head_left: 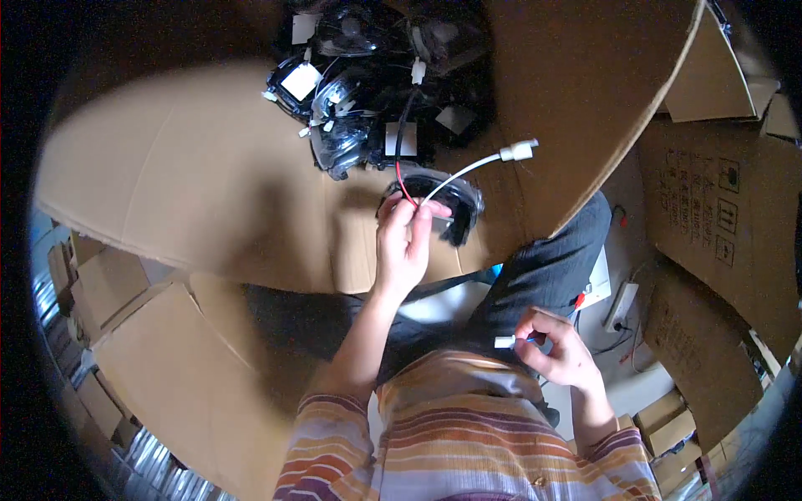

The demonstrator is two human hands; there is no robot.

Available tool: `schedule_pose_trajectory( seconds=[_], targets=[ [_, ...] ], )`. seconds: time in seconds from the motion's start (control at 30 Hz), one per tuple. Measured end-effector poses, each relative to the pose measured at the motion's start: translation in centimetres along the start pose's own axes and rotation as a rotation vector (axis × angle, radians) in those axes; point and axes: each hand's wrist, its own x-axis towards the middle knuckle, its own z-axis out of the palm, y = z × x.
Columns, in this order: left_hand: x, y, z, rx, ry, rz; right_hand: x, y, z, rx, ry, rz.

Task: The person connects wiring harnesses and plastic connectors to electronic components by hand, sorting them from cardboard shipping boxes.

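Note:
My left hand (401, 255) is closed on the wires of a black lamp unit, which rests at the near edge of a cardboard sheet. From its fingertips a red wire (402, 182) rises and joins black leads, and a white cable (464, 173) runs right to a white plug connector (520, 150). The black lamp housing (455, 200) sits just beyond these fingers. Lower on the right, over my lap, my right hand (558, 349) pinches a small white connector (504, 342) with a bit of blue at its rear.
Several black lamp units (342, 138) with clear lenses and white labels are piled at the far middle. Raised cardboard (585, 108) stands to the right. Printed cartons (697, 200) and a white power strip (621, 306) are farther right. An opened carton (180, 367) is at left.

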Motion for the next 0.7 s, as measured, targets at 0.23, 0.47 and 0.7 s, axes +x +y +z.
schedule_pose_trajectory(
  seconds=[0.23,0.47,0.7],
  targets=[
    [-3.8,4.7,-1.7,-0.39,-0.134,-0.317,-2.0,0.1,1.3,-0.048,-0.013,-0.109],
    [-7.6,6.7,-3.1,-0.302,-0.315,-0.406,-3.3,-0.1,2.5,-0.066,-0.035,-0.228],
    [-9.7,7.8,-2.2,0.092,-0.342,0.149,-4.2,-2.1,2.4,0.006,0.03,-0.229]
  ],
)
